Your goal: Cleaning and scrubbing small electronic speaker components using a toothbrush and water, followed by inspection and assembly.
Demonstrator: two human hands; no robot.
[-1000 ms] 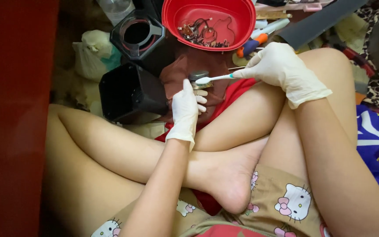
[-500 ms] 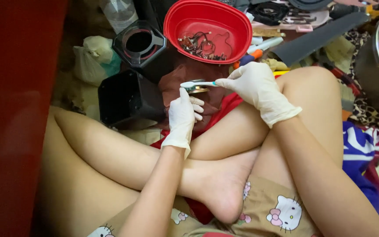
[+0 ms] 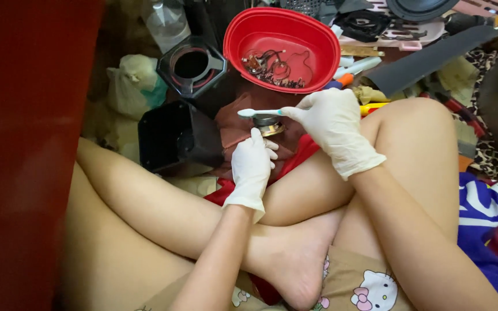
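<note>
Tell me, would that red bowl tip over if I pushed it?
Probably not: the red bowl looks wide and low, so it would likely slide. It seems to be thin plastic holding only small wires, so it is probably light and a bit bendy.

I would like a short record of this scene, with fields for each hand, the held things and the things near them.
Left hand: gloved, holds a small round metal part
Right hand: gloved, holds a toothbrush over the part
Posture: seated, legs crossed
Behind hands: red bowl with small wires and parts
Left side: two black speaker housings
</note>
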